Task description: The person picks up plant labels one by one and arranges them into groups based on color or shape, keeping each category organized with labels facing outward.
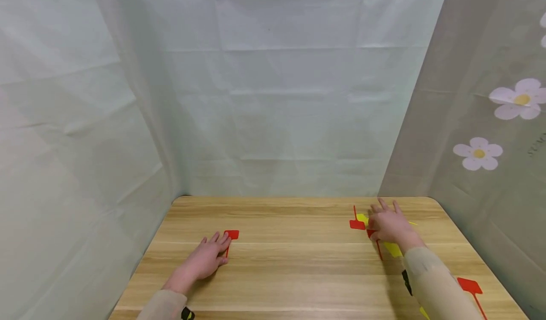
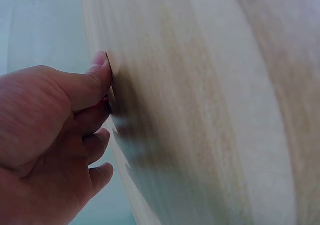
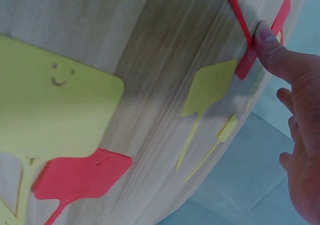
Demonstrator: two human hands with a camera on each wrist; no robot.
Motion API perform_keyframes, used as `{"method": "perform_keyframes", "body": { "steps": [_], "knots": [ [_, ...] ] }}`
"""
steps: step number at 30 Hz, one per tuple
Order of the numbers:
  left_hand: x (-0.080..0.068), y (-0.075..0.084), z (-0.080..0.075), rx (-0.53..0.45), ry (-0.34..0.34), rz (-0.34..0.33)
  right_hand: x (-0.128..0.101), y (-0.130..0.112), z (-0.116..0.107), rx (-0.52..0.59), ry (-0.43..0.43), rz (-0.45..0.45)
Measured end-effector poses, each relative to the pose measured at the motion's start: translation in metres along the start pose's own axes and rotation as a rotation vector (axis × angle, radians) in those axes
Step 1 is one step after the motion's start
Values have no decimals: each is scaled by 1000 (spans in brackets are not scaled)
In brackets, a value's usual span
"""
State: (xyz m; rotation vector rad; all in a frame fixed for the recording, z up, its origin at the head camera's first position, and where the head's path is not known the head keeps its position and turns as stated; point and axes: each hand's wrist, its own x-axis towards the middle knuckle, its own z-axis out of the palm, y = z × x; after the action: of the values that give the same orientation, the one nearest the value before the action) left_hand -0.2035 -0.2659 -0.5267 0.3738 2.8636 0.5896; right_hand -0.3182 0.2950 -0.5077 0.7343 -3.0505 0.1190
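Left hand [image 1: 208,259] flat on red tag [image 1: 232,235]; right hand [image 1: 389,225] spread over tags [image 1: 357,224]. I'd press lightly, slide one free.

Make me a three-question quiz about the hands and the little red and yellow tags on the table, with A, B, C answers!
1. Where is the red tag that lies alone?
A. by the left hand
B. at the table's far left corner
C. on the flowered wall

2. What colours are the tags under the right hand?
A. blue and green
B. red and yellow
C. only white

3. How does the right hand lie?
A. balled in a fist in the air
B. flat, fingers spread over the tags
C. off the wooden table

Answers:
1 A, the tag's head peeks out at the left fingertips.
2 B, both colours show around the hand.
3 B, the fingers lie straight on the pile.
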Motion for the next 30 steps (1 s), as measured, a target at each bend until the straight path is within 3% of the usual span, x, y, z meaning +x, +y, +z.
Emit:
{"method": "perform_keyframes", "body": {
  "steps": [10, 15, 22, 30],
  "knots": [
    [0, -1, 2, 17, -5, -18, -9, -1, -2, 68, 15, 32],
    [0, -1, 1, 20, -1, -17, -17, -5, -10, 92, -11, 144],
    [-2, 2, 0, 19, 0, -9, -39, -18, -16, 158, -132, 337],
    [-1, 2, 1, 29, -1, -16, -58, -40, -10, 200, -77, 425]
  ]
}}
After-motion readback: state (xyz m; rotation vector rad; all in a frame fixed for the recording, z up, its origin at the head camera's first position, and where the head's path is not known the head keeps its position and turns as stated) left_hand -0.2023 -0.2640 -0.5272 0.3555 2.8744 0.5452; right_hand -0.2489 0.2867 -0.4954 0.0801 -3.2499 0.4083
